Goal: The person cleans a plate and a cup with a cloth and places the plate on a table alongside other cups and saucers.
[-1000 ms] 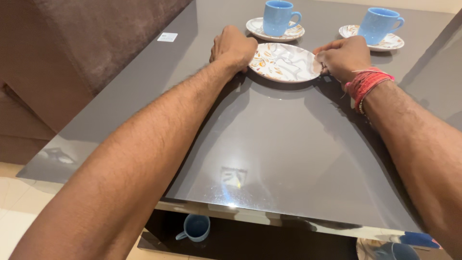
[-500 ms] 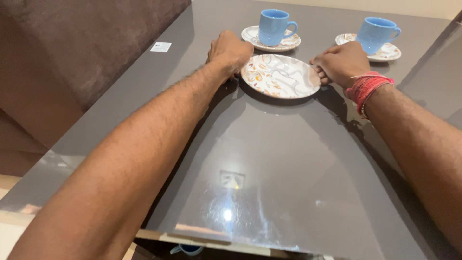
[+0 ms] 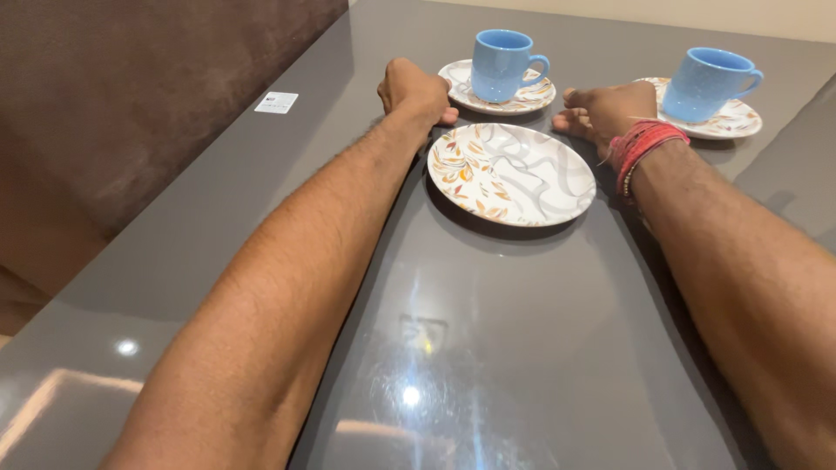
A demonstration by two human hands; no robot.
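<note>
The fingers of the left hand [image 3: 415,90] are curled under, knuckles up, with one fingertip showing at the far right of the fist; they hold nothing and rest on the desk [image 3: 488,331] just beyond the near plate's far-left rim. The fingers of the right hand [image 3: 603,110] are likewise bent and loosely together, empty, with the fingertips pointing left toward the other hand. Whether either hand touches the plate's edge cannot be told.

Between and just in front of the two hands lies the plate [image 3: 511,172], white with orange leaves and grey swirls, flat on the glossy grey desk. A red thread band [image 3: 638,145] wraps the right wrist.

Beyond the left hand stands a blue cup [image 3: 502,64] on a patterned saucer [image 3: 531,98]. Beyond the right hand a second blue cup [image 3: 710,83] sits on its own saucer [image 3: 737,119]. A small white sticker [image 3: 276,103] lies on the desk near its left edge, beside brown upholstery [image 3: 131,96].
</note>
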